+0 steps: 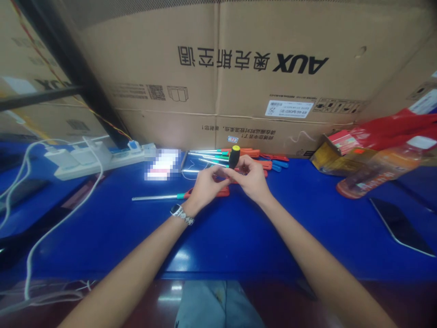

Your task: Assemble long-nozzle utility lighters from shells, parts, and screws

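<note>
A short screwdriver with a black handle and yellow top stands upright between my hands; its lower end is hidden by my fingers. My right hand is closed around its lower part. Close against it, my left hand is closed in a pinch, and what its fingertips hold cannot be made out. Under my left hand lies a long screwdriver with a red-and-green handle, its shaft pointing left. Just behind both hands, several more screwdrivers with red handles lie in a pile.
A phone with a lit screen lies behind my left hand. Far left is a white power strip with cables. On the right are a drink bottle, a red bag and a dark phone. A large cardboard box backs the blue table.
</note>
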`<state>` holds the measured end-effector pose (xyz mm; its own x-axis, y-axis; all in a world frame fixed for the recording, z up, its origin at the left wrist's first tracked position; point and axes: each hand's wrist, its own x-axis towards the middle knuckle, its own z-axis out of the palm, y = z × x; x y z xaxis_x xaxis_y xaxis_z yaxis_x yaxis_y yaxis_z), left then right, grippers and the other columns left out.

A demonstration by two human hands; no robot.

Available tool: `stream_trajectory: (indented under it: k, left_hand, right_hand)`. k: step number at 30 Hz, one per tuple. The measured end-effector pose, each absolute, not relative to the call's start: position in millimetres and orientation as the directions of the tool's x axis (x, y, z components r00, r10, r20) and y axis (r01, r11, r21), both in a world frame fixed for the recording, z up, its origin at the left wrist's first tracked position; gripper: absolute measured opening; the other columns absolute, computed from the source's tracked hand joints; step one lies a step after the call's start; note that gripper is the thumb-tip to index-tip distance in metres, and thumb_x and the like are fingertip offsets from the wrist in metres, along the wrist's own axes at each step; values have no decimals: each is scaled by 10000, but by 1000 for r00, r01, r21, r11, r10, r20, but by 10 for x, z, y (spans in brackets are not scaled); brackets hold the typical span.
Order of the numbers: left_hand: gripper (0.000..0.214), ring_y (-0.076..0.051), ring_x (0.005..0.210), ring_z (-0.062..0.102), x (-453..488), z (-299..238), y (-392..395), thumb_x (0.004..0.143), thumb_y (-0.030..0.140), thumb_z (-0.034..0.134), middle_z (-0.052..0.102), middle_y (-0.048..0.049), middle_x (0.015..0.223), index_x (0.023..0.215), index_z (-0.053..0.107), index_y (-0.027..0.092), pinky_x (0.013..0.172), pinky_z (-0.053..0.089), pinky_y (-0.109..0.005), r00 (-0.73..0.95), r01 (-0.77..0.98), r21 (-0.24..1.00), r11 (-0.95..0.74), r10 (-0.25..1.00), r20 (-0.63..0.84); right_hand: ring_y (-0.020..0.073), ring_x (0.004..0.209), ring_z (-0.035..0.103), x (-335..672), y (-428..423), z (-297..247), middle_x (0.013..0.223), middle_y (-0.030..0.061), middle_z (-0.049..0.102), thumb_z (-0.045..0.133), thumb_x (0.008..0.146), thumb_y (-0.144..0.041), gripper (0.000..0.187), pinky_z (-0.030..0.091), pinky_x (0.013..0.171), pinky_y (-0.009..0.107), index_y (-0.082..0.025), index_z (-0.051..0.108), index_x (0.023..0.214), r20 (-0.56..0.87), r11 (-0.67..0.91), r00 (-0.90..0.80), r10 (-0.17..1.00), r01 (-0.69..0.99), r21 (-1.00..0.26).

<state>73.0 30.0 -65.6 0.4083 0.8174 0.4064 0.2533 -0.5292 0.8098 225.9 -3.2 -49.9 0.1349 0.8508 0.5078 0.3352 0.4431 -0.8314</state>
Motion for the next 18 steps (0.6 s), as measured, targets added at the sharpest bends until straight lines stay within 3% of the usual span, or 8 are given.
stream_trajectory:
  k: [5,10,14,18]
  left_hand:
    - [251,-175,695,633,790,-684,287,771,389,710,715,-28,739,735,684,142,678,485,-276,374,159,880,-448,852,367]
    - [286,-225,796,679,703,-611,280,849,418,645,755,-40,814,846,753,153,755,505,-312,522,141,879,-455,789,324]
    - [292,-224,793,677,642,-604,307,899,397,586,767,-30,869,900,768,169,756,507,-322,620,178,830,-528,716,322]
    - [257,-197,772,665,684,-641,299,841,396,670,761,-34,872,926,748,166,734,506,-297,519,190,830,-524,771,369]
  right_hand:
    - [151,719,501,2207,-37,-548,780,-8,549,787,728,-444,330,439,684,303,-210,556,757,545,445,202,814,386,-808]
    - [209,981,568,2310,-95,-390,1066,56,615,677,823,-486,311,503,824,363,-241,687,1014,434,439,-78,897,250,-863]
    - [196,862,603,2352,-102,-320,965,35,663,694,794,-502,319,522,766,360,-231,708,963,335,357,-153,930,153,-921]
    - [169,734,578,2288,-80,-401,781,13,644,781,715,-455,300,474,693,317,-195,634,739,423,397,63,904,250,-883]
